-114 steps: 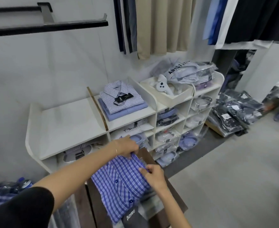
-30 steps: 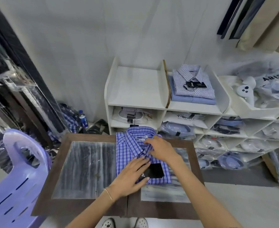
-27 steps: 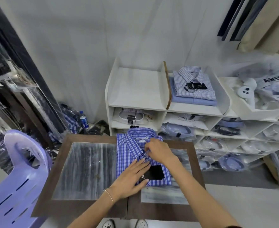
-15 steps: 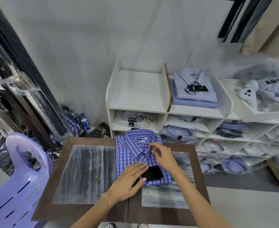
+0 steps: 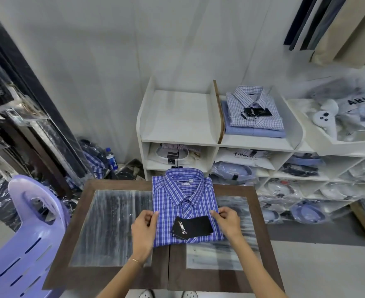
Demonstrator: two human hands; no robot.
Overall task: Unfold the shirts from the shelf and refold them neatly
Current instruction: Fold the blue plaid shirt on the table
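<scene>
A folded blue plaid shirt lies collar-away on the dark wooden table, with a black hang tag resting on its front. My left hand pinches the shirt's left edge. On the opposite side, my right hand grips the right edge. Behind the table stands the white shelf unit; its top left bay holds nothing, and the bay beside it holds a checked shirt stacked on a pale blue one.
A lilac plastic chair stands at the left of the table. Bagged shirts fill the lower shelf bays and the floor at right. A water bottle stands by the wall. Clothes hang at upper right.
Both hands have left the shirt's button placket and tag and moved outward to its left and right edges. The tag now lies flat on the shirt front.
</scene>
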